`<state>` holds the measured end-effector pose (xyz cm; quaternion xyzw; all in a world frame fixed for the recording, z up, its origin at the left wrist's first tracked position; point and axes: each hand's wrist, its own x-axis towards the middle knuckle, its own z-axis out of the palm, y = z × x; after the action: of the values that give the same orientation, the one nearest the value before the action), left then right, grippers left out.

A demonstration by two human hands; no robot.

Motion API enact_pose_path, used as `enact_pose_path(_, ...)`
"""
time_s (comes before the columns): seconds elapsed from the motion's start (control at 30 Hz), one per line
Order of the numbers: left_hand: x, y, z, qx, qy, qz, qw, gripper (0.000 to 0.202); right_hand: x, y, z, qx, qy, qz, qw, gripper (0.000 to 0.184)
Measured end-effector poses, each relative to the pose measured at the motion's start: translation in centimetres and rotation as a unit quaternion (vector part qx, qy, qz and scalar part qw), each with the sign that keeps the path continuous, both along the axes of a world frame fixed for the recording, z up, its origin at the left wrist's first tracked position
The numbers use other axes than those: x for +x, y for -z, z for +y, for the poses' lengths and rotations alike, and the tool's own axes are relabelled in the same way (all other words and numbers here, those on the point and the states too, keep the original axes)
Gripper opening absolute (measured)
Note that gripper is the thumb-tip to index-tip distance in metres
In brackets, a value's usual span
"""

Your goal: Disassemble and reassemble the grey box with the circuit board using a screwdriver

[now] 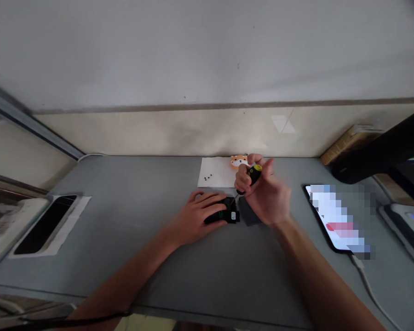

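Note:
My left hand [197, 216] lies on the grey table, its fingers pressed over a small black device [227, 212] with a white label. My right hand [265, 193] is closed around a screwdriver with a black and yellow handle [252, 174]. It holds the tool nearly upright, with the tip pointing down at the right end of the black device. A dark flat piece [248, 217] lies just right of the device, partly under my right hand.
A white paper sheet [217, 171] holding several tiny black screws [207, 177] lies behind the device, with an orange animal figure [238, 161] on its right. A charging phone [334, 216] lies at right, a dark tray [44, 224] at left, and books and a black lamp arm at far right.

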<state>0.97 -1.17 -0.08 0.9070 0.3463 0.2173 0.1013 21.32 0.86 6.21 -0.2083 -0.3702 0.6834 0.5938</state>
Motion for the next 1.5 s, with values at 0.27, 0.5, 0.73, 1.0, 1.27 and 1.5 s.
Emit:
enact_pose_path(0.27,0.3,-0.4,-0.3,-0.002,-0.013,-0.004,1.000,0.031,1.1,0.5,0.8,0.011,0.028,-0.072,0.997,0.029)
enact_pose_path(0.5,0.3,-0.4,-0.2,0.006,-0.009,-0.004,1.000,0.026,0.4,0.4,0.3,0.005,0.037,-0.045,0.998,0.037)
enact_pose_path(0.73,0.4,-0.3,-0.2,0.029,0.005,-0.006,1.000,0.029,0.1,0.4,0.1,0.013,0.033,-0.045,0.998,0.034)
enact_pose_path(1.0,0.3,-0.3,-0.2,0.027,0.004,0.009,1.000,0.025,0.8,1.2,0.9,0.019,0.081,-0.085,0.993,0.030)
enact_pose_path(1.27,0.3,0.0,-0.3,0.036,-0.004,0.022,0.999,0.033,0.3,1.2,0.7,-0.036,0.046,-0.011,0.998,0.034)
enact_pose_path(1.5,0.3,0.2,-0.4,0.026,-0.009,0.016,0.999,0.033,0.4,0.6,0.6,-0.032,0.064,-0.053,0.996,0.037)
